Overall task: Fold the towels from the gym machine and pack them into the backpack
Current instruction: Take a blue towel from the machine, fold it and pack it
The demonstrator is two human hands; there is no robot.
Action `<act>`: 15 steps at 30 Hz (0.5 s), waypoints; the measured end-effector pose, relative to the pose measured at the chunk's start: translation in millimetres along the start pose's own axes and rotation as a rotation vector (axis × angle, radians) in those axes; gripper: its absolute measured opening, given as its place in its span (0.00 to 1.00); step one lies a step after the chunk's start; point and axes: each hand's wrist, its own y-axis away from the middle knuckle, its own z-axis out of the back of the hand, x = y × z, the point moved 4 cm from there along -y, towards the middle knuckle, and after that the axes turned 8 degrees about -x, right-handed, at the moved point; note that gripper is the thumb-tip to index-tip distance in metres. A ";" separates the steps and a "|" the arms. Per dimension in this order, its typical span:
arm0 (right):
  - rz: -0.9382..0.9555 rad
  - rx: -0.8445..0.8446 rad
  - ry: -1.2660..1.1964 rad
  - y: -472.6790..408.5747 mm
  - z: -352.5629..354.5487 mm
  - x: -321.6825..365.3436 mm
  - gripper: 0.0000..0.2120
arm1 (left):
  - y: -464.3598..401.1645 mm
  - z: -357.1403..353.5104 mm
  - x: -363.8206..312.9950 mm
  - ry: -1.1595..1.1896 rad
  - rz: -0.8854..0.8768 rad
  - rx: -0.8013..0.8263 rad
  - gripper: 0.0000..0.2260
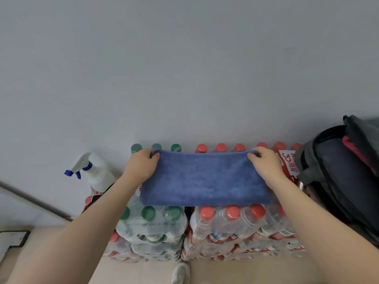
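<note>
Two hands pinch the far corners of a blue towel (205, 177): the left hand (141, 166) grips one end, the right hand (264, 163) the other, keeping the folded edge taut and square, probably for the next fold. Below the grip, the towel lies flat on shrink-wrapped bottle packs (221, 226) stacked on the floor and serving as a worktop. Right of the right grip, the backpack (336, 173) gapes open. Left of the left grip, a spray bottle (92, 171) stands against the plain wall (184, 68).
</note>
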 end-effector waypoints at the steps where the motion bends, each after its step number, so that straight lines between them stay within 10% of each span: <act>1: 0.009 -0.005 0.033 -1.1 0.2 1.0 0.08 | -2.8 -0.1 -0.9 -0.023 -0.004 0.000 0.13; 12: 0.013 -0.057 0.280 -5.7 -12.4 9.0 0.11 | -9.8 -5.1 -8.7 -0.375 -0.083 -0.099 0.10; 15: 0.325 -0.066 0.495 15.0 -24.1 38.0 0.19 | -2.7 -10.7 -26.7 -0.441 -0.443 -0.312 0.17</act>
